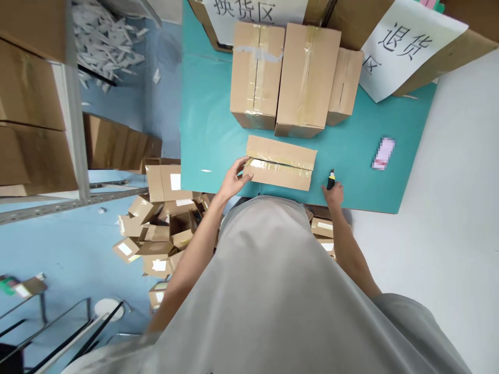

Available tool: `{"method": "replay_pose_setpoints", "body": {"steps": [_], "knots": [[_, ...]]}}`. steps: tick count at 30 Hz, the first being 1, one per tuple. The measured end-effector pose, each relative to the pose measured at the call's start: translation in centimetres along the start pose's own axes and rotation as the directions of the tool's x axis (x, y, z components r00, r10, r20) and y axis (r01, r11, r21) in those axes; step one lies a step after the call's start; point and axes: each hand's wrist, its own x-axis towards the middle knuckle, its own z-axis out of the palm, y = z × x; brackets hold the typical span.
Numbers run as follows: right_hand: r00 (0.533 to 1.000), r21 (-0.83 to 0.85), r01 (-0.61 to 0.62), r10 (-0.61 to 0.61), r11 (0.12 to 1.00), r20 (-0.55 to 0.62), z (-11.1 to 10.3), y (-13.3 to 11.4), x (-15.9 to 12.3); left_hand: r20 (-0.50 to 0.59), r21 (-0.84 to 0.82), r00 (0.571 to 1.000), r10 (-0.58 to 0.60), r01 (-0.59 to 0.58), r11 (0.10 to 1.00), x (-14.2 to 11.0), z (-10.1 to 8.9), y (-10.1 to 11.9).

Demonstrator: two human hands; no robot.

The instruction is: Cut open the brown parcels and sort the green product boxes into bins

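Head: left hand [235, 179] touches oblong cardboard box [280, 175].

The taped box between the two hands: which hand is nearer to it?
Left. The left hand touches the left end of the taped box; the right hand, holding a black tool, is apart, beyond its right end.

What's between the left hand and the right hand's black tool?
Head view: the taped carton, its left end against the left hand, then a strip of green tabletop before the black tool.
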Motion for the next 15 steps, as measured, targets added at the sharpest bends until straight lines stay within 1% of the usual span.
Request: {"method": "replay_pose_setpoints", "body": {"steps": [2,4,6,7,9,11,12,13,15], "knots": [[1.000,-0.003,0.018,-0.018,1.000,0.009,0.8,-0.3,-0.1,0.049,0.008,0.999,0.017,-0.017,1.000,-0.1,-0.4,-0.2],[0.999,0.005,0.042,-0.042,0.999,0.005,1.0,-0.9,0.0,0.092,0.017,0.995,0.027,-0.029,0.999,0.0,-0.9,-0.3],[0.998,0.014,0.069,-0.069,0.998,0.001,0.6,-1.6,0.2,0.131,0.035,0.991,0.022,-0.027,0.999,0.4,-1.5,-0.2],[0.995,0.037,0.097,-0.096,0.995,-0.022,0.1,-1.9,0.2,0.152,0.045,0.988,0.018,-0.025,0.999,0.6,-1.8,-0.1],[0.978,0.123,0.187,-0.173,0.975,-0.114,-1.0,-2.6,-0.3,0.195,0.059,0.981,0.009,-0.021,0.998,1.1,-2.3,0.4],[0.940,0.234,0.311,-0.262,0.921,-0.217,-2.1,-3.3,-1.7,0.221,0.072,0.975,0.002,-0.018,0.997,1.5,-2.8,0.9],[0.921,0.287,0.367,-0.303,0.885,-0.243,-2.6,-3.8,-2.7,0.224,0.085,0.975,0.000,-0.020,0.996,1.6,-2.9,1.1],[0.910,0.334,0.404,-0.338,0.851,-0.239,-3.1,-4.3,-3.9,0.224,0.106,0.975,0.002,-0.026,0.994,1.6,-3.1,1.4],[0.904,0.408,0.427,-0.397,0.807,-0.159,-3.6,-5.6,-6.5,0.221,0.173,0.975,0.014,-0.053,0.984,1.5,-3.2,1.7]]}}
